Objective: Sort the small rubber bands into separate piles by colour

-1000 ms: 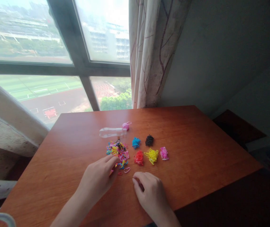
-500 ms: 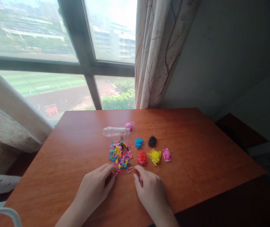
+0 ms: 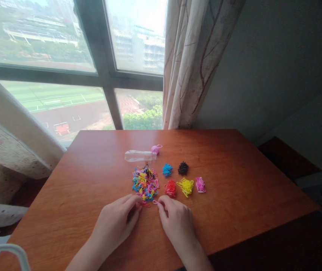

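Observation:
My right hand (image 3: 178, 216) is closed in a pinch on a small pink rubber band (image 3: 155, 202), whose loop sticks out left of the fingertips. My left hand (image 3: 118, 216) rests curled on the table, thumb and index tips slightly apart. Beside its fingertips lies a red rubber band (image 3: 146, 205) with a bit of pink next to it. Just beyond both hands is a mixed pile of coloured rubber bands (image 3: 145, 182). Single-colour heaps sit to its right: red (image 3: 170, 188), yellow (image 3: 186, 186), pink (image 3: 200, 184), blue (image 3: 167, 170) and black (image 3: 183, 168).
A clear bottle (image 3: 140, 156) lies on its side behind the mixed pile, a pink cap (image 3: 155, 149) by its neck. The wooden table (image 3: 234, 180) reaches a window and curtain (image 3: 180, 75). A white curved bar (image 3: 11, 248) shows at lower left.
My right hand has taken hold of the pink rubber band that lay loose between the hands. My left hand has stayed nearly still. The whole view has shifted slightly.

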Tool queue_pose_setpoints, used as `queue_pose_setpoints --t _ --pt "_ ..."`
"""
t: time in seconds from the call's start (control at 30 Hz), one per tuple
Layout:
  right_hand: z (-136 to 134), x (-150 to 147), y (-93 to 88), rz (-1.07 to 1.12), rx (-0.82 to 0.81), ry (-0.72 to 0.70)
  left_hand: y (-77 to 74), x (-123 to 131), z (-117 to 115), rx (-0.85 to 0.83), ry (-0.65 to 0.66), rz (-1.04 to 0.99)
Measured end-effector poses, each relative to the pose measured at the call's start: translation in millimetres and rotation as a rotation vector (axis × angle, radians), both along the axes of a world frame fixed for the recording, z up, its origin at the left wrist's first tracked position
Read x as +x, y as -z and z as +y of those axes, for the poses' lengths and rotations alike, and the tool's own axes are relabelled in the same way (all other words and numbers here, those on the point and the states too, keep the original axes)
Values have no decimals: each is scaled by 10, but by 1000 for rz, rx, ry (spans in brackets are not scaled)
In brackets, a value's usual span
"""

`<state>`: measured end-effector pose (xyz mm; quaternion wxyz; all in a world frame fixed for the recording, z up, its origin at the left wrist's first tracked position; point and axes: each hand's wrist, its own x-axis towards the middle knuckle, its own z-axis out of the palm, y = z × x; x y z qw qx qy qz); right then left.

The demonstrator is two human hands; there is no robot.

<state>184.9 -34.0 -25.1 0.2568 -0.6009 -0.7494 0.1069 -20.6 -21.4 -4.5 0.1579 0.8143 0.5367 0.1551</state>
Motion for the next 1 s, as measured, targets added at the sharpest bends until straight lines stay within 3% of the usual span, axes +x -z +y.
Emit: queue_pose_setpoints --t 0.3,0.53,0.8,1.0 --pt "-63 70 -44 167 39 2 20 4 -2 27 38 13" --pt "-133 294 -75 225 47 42 5 66 14 47 39 36" --pt "-44 914 -130 186 110 300 31 55 24 110 50 12" --pt "41 1355 -2 67 93 456 34 50 24 120 50 -15"
